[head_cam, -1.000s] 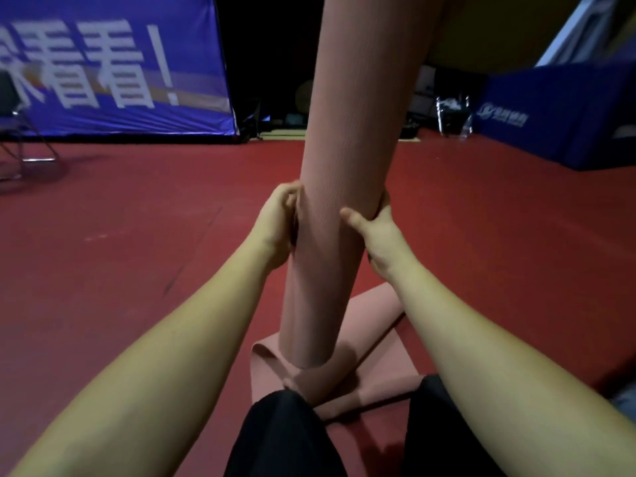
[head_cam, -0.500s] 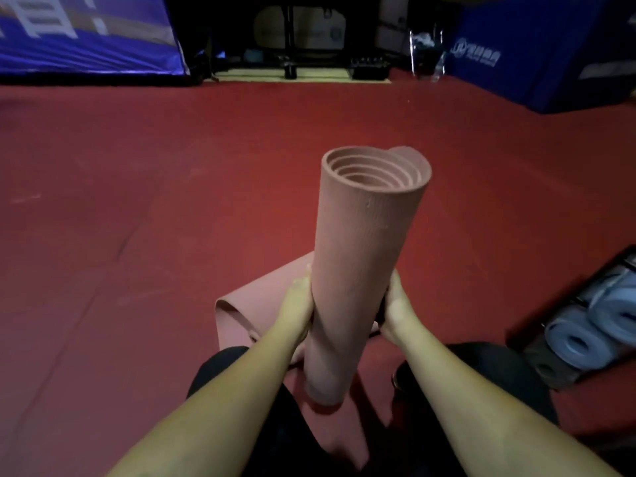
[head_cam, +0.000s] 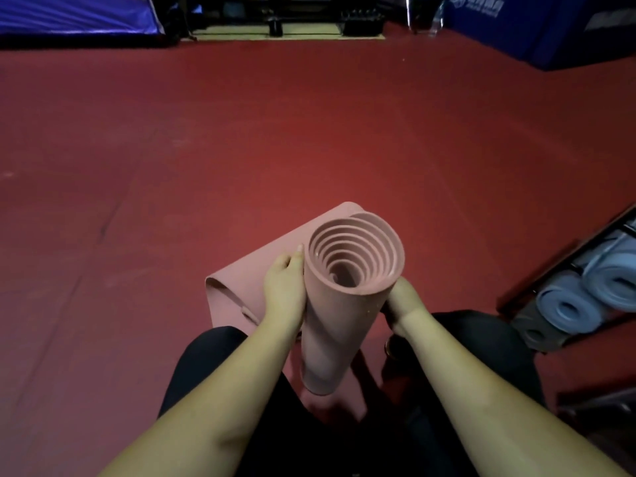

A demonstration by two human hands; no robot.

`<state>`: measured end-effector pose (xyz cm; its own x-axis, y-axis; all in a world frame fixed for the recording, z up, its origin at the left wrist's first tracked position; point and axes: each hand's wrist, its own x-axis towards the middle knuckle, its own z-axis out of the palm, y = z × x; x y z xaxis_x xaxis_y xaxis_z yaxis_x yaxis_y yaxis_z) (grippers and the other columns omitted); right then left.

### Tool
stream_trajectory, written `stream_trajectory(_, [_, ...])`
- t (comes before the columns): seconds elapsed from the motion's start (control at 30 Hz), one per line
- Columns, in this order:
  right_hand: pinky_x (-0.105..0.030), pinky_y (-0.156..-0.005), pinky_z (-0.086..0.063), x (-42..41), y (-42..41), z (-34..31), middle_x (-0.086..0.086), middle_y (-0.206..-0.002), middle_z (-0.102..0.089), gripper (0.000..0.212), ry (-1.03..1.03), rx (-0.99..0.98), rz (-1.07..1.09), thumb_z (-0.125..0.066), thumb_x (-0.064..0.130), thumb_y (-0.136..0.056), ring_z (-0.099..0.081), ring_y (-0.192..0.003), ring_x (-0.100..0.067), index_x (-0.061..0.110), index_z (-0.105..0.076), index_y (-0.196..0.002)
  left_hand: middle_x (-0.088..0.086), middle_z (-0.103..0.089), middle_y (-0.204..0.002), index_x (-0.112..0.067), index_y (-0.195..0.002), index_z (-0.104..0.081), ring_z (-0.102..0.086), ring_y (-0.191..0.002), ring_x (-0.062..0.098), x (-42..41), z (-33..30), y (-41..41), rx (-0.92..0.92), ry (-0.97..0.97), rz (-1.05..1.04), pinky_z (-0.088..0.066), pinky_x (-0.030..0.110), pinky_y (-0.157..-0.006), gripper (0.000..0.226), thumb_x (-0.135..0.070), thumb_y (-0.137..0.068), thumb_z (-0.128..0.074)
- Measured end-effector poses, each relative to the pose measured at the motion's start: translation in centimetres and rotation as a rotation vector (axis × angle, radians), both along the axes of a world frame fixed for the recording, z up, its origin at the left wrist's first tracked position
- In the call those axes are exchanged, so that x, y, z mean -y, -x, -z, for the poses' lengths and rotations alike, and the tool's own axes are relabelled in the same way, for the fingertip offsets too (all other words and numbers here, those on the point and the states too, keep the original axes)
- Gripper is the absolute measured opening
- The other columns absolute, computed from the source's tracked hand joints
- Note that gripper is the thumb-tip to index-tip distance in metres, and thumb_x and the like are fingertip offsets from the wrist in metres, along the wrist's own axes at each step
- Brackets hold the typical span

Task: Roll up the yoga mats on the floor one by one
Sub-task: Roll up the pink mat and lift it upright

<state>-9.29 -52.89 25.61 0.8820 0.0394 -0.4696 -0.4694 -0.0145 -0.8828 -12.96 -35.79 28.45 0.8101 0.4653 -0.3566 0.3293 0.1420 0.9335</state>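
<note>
While both hands clamp it upright above the red floor [head_cam: 241,132] — left hand [head_cam: 284,287], right hand [head_cam: 401,299] — the pink yoga mat [head_cam: 344,304] shows stepped spiral layers, its loose tail trailing left.

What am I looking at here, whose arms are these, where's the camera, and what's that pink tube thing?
There is no machine: a person wears a camera on their head, looking down at their own arms. The left hand and right hand hold a pink yoga mat, rolled and stood on end, so you see the spiral of its layers from above. Its loose tail trails onto the red floor. At the right edge lie rolled blue-grey mats.
</note>
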Motion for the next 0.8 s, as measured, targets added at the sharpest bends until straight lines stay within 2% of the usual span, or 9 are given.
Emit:
stream_trajectory(0.1, [-0.034,-0.089,-0.052,0.0,0.2,-3.2,-0.003,-0.1,-0.076,0.05,-0.278,0.041,0.033,-0.04,0.055,-0.099,-0.068,-0.097,-0.02,0.018,-0.071,-0.107,-0.001,-0.073,-0.084,-0.019,-0.082,-0.071,-0.06,-0.081,0.017,0.1,-0.7,0.6,-0.024,-0.082,0.018,-0.051,0.047,-0.095,0.036,-0.041,-0.098,-0.048])
stream_trajectory(0.2, [-0.034,-0.092,-0.053,0.1,1.4,-5.1,-0.01,-0.115,-0.072,0.068,-0.448,0.111,0.032,-0.034,0.065,-0.089,-0.066,-0.111,-0.023,0.012,-0.066,-0.118,-0.001,-0.072,-0.077,-0.023,-0.077,-0.068,-0.066,-0.085,0.025,0.4,-2.5,1.8,-0.032,-0.122,0.02,-0.053,0.045,-0.091,0.049,-0.051,-0.102,-0.037])
stream_trajectory(0.27, [-0.035,-0.096,-0.049,0.1,2.1,-4.7,-0.006,-0.115,-0.072,0.061,-0.445,0.148,0.03,-0.045,0.062,-0.085,-0.064,-0.115,-0.022,0.015,-0.066,-0.117,-0.005,-0.072,-0.068,-0.02,-0.081,-0.067,-0.068,-0.074,0.015,0.5,-3.5,2.8,0.027,0.084,0.039,-0.054,0.035,-0.077,0.057,-0.06,-0.101,-0.03])
stream_trajectory(0.3, [-0.035,-0.095,-0.047,0.1,2.3,-4.7,-0.003,-0.113,-0.073,0.054,-0.413,0.163,0.013,-0.055,0.058,-0.084,-0.064,-0.113,-0.02,0.017,-0.066,-0.118,-0.008,-0.073,-0.074,-0.02,-0.091,-0.068,-0.068,-0.075,0.009,0.4,-3.7,3.2,0.059,0.175,0.071,-0.053,0.031,-0.077,0.061,-0.067,-0.097,-0.029])
stream_trajectory(0.4, [-0.034,-0.091,-0.048,-0.6,2.2,-5.3,-0.003,-0.116,-0.072,0.062,-0.322,0.186,-0.07,-0.063,0.051,-0.073,-0.064,-0.112,-0.019,0.018,-0.064,-0.126,-0.017,-0.068,-0.115,-0.036,-0.12,-0.061,-0.06,-0.109,0.0,0.4,-4.2,4.2,0.163,0.129,0.272,-0.044,0.037,-0.103,0.068,-0.085,-0.077,-0.044])
stream_trajectory(0.5, [-0.04,-0.102,-0.047,-2.1,2.3,-7.0,-0.007,-0.119,-0.071,0.056,-0.332,0.192,-0.094,-0.057,0.048,-0.08,-0.064,-0.114,-0.022,0.016,-0.065,-0.126,-0.009,-0.069,-0.116,-0.034,-0.115,-0.058,-0.063,-0.112,0.009,0.6,-4.9,3.6,0.175,0.128,0.186,-0.044,0.046,-0.106,0.041,-0.063,-0.086,-0.053])
stream_trajectory(0.6, [-0.042,-0.104,-0.047,-2.3,2.3,-9.0,-0.006,-0.118,-0.071,0.051,-0.31,0.254,-0.096,-0.053,0.045,-0.086,-0.065,-0.113,-0.023,0.017,-0.064,-0.127,-0.007,-0.073,-0.105,-0.028,-0.115,-0.064,-0.065,-0.106,0.012,0.7,-7.1,3.2,0.2,0.14,0.17,-0.045,0.045,-0.103,0.052,-0.067,-0.084,-0.046])
stream_trajectory(0.7, [-0.035,-0.096,-0.052,-0.6,2.1,-10.1,-0.006,-0.115,-0.072,0.04,-0.368,0.318,-0.073,-0.052,0.037,-0.093,-0.066,-0.111,-0.021,0.016,-0.065,-0.125,-0.018,-0.069,-0.094,-0.037,-0.106,-0.063,-0.062,-0.101,0.001,0.2,-7.2,3.4,0.271,0.109,0.141,-0.047,0.032,-0.093,0.033,-0.058,-0.099,-0.039])
stream_trajectory(0.8, [-0.036,-0.101,-0.05,-0.4,3.2,-8.4,0.003,-0.115,-0.073,0.029,-0.288,0.275,-0.127,-0.054,0.043,-0.092,-0.065,-0.112,-0.017,0.03,-0.074,-0.11,-0.017,-0.07,-0.11,-0.042,-0.112,-0.066,-0.061,-0.114,0.005,0.8,-6.1,4.5,0.3,0.096,0.187,-0.046,0.039,-0.101,0.039,-0.066,-0.093,-0.041])
